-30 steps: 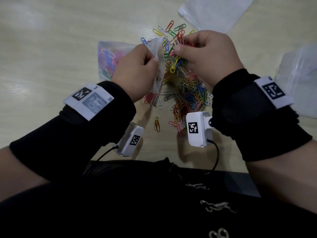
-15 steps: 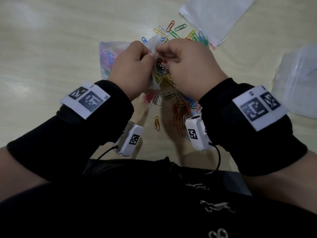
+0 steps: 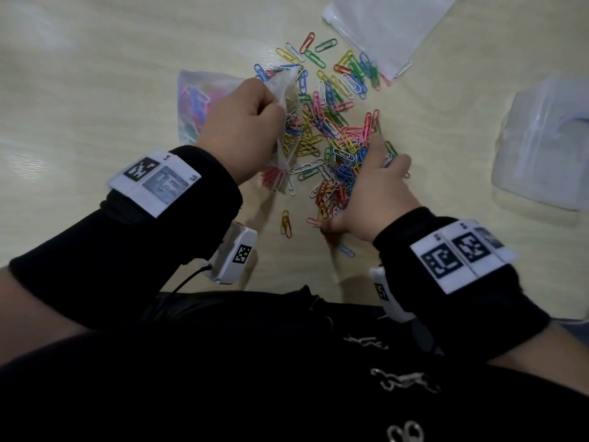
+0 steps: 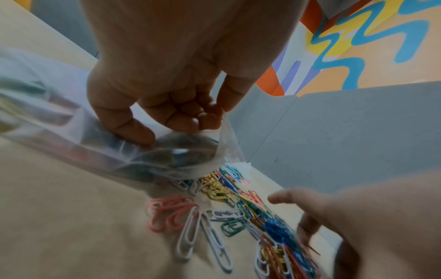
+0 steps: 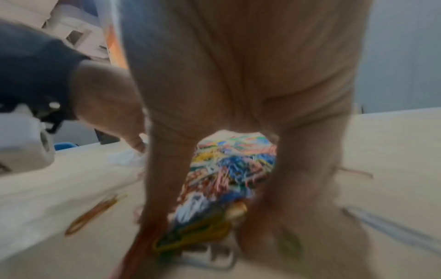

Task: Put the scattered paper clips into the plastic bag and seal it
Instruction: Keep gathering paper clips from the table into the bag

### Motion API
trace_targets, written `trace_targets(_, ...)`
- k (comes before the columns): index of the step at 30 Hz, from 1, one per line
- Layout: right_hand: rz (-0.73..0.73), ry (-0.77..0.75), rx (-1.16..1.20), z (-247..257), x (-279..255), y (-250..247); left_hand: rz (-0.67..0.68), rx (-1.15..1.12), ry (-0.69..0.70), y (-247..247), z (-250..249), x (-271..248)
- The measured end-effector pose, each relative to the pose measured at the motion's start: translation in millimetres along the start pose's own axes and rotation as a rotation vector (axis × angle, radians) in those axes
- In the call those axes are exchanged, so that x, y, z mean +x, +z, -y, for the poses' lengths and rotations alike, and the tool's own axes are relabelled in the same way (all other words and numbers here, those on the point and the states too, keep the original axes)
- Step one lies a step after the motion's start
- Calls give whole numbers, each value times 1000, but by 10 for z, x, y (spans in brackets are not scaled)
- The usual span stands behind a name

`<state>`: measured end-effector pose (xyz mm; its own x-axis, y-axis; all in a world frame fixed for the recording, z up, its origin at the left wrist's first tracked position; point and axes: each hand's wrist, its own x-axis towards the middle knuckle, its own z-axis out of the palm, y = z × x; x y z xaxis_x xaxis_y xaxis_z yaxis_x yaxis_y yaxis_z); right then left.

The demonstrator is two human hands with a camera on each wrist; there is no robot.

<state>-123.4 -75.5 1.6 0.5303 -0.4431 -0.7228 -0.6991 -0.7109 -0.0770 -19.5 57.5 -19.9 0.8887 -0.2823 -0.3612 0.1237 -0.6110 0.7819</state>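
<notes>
since a moment ago the right hand (image 3: 376, 189) has dropped from the bag mouth onto the pile. left to right: the thin, crinkly clear plastic bag (image 3: 197, 100) lies on the pale wood-grain table (image 3: 79, 74), mouth toward the glossy wire paper clips (image 3: 338, 129), pinched by the left hand (image 3: 242, 129); the right hand's fingers are spread over them.

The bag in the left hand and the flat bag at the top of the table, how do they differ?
The held bag has colored paper clips inside; the flat bag looks empty. The left hand pinches the held bag's mouth, which is lifted and open, while the flat bag lies untouched on the table. The held bag is bulged and crumpled; the flat bag is smooth. Both are clear plastic and border the loose clip pile.
</notes>
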Motion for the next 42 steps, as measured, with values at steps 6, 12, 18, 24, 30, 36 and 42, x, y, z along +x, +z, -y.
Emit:
trace_targets(6,-269,-181,245,3,241,13,-4,17,9,-4,25,-8)
trace_targets(12,-362,-324,214,53,431,-91,-10,14,6,-16,26,-7)
trace_targets(18,-411,-390,177,73,493,-266,-3,26,19,-37,1,1)
trace_targets(24,-274,-427,466,212,337,-477,23,-5,10,-43,-27,-19)
trace_targets(30,-87,-433,430,454,310,-418,62,-73,-11,-34,-83,-35)
trace_targets(36,-38,-499,247,473,225,-494,38,-92,-26,-49,-73,-50)
trace_targets(42,-314,-503,193,551,292,-335,9,-167,-34,-63,-109,-56)
